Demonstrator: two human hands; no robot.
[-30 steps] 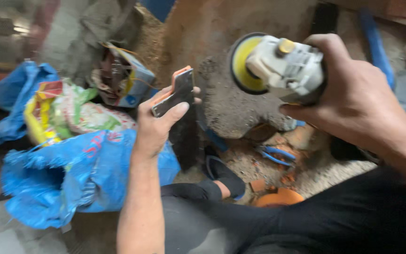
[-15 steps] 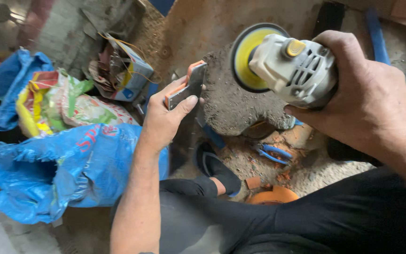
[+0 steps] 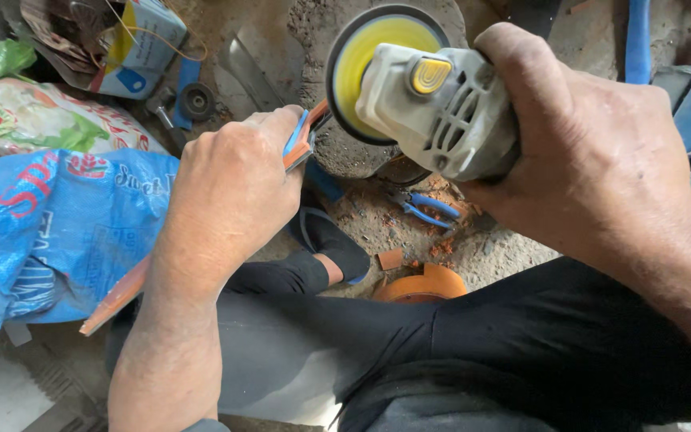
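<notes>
**Grinder disc meeting a flat orange piece**

The right hand (image 3: 593, 152) is wrapping tightly around the grey body of an angle grinder (image 3: 433, 104), holding it up in the far middle of the scene with its yellow disc (image 3: 369, 60) facing left. The left hand (image 3: 229, 192) is closing in a fist around a thin flat orange piece (image 3: 301, 148) with a blue edge, pressing its far end up against the lower rim of the disc; whether the two are actually touching is hard to tell. A similar orange strip (image 3: 113, 300) is sticking out below the left wrist toward the near left.

The person is sitting with black-trousered legs (image 3: 473, 344) stretching across the near part of the scene, one foot in a dark sandal (image 3: 333, 240) resting on the sandy floor. Blue-handled pliers (image 3: 425, 210) are lying on the floor just beyond the foot, among orange chips. A blue woven sack (image 3: 49, 232) is sitting on the left, with a printed bag (image 3: 37, 120) behind it and a small carton (image 3: 141, 40) at the far left.
</notes>
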